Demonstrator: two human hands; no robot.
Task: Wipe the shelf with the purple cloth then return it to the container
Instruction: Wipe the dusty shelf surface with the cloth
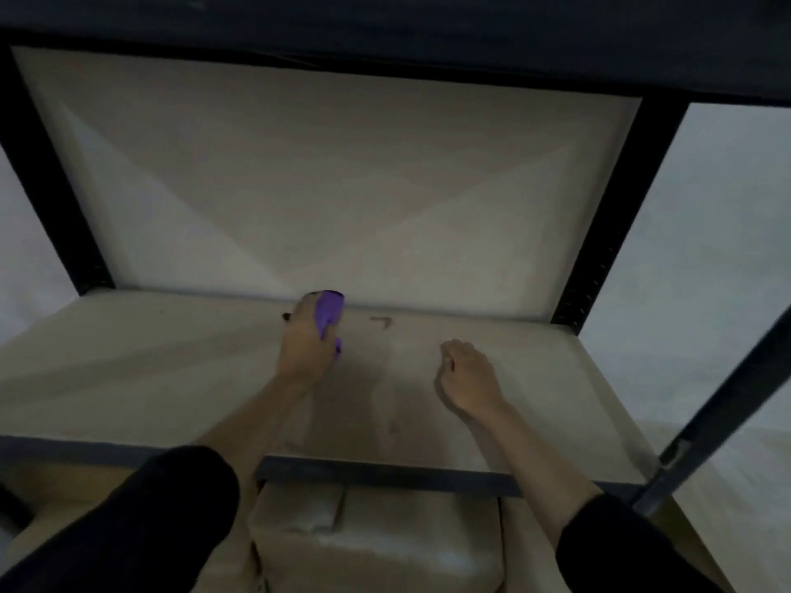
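At the back of the shelf point(171, 378), purple cloth point(330, 309) in left hand point(306, 346)

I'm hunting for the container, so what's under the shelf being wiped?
Below the shelf, a pale box shows past the front edge. Anything farther back is covered by the board.

Purple cloth point(329, 312), beige shelf point(513, 378), black frame point(599, 258).

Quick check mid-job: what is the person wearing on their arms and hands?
The left hand and right hand are bare: no gloves, no watch or rings visible. The left sleeve and right sleeve are black and leave the forearms uncovered.
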